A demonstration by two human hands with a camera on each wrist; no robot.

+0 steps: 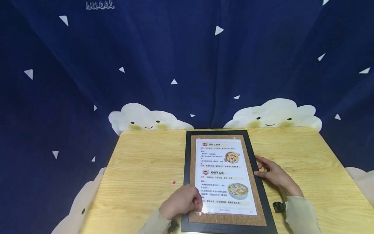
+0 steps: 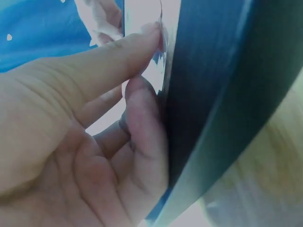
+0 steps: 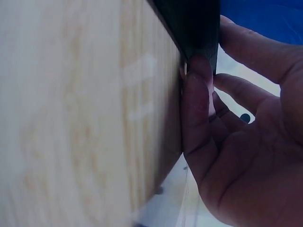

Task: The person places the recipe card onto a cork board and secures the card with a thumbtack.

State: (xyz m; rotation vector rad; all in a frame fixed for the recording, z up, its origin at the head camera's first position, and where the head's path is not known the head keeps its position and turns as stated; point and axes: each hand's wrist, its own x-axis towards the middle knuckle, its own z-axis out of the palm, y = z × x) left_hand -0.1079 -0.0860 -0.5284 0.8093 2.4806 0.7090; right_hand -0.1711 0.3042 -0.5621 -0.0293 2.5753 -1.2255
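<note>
A corkboard [image 1: 228,220] in a black frame lies on the table, bearing a printed recipe sheet [image 1: 214,195]. Two pink pushpins show at its top, one at the left [image 1: 198,138] and one at the right [image 1: 234,137]. Beside the sheet's lower left corner, my left hand [image 1: 184,200] has curled fingers, its fingertips at another pushpin [image 1: 200,214]. The left wrist view shows the thumb [image 2: 128,54] reaching to the sheet; the pin is unclear there. At the frame's right edge, my right hand [image 1: 273,174] grips the border [image 3: 199,33] between thumb and fingers.
A small red pin or dot [image 1: 174,182] lies on the wooden table [image 1: 140,162], left of the board. A dark blue curtain [image 1: 163,58] with white triangles and clouds hangs behind the table's far edge. Each wrist wears a dark device, such as the right one [image 1: 279,207].
</note>
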